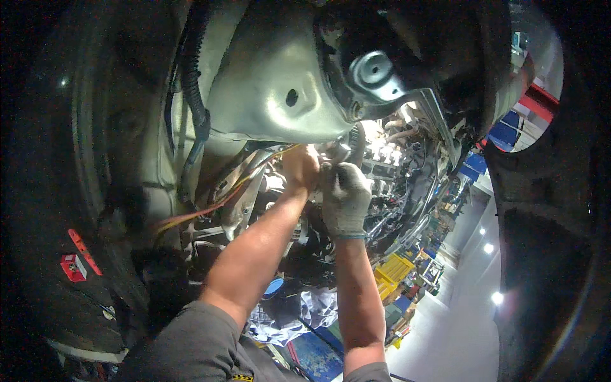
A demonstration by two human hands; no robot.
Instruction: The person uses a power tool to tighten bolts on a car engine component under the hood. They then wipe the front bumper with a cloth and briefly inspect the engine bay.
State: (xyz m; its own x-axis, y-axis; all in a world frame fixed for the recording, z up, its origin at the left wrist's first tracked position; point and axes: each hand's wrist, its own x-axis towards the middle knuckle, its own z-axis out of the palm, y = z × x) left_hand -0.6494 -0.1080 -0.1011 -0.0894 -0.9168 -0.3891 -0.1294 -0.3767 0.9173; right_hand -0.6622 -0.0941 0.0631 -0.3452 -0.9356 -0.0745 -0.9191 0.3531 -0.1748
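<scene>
Both my arms reach up into a vehicle's engine bay, under a pale metal body panel (267, 95). My bare left hand (301, 168) is just below the panel's lower edge; its fingers are turned away and hidden. Yellow and red wires (238, 186) run up from the left to that hand, and I cannot tell if it grips them. Right beside it, my right hand (347, 198) in a light knitted glove is closed in a fist. What the fist holds, if anything, is out of sight. Just above it is a dark ribbed part (358, 148).
Engine parts (385, 165) lie right of my hands. A black corrugated conduit (193, 83) runs down the left. Below hang a patterned white cloth (299, 312) and a blue round cap (273, 286). Yellow bins (393, 274) stand farther off. A red box (73, 268) sits at lower left.
</scene>
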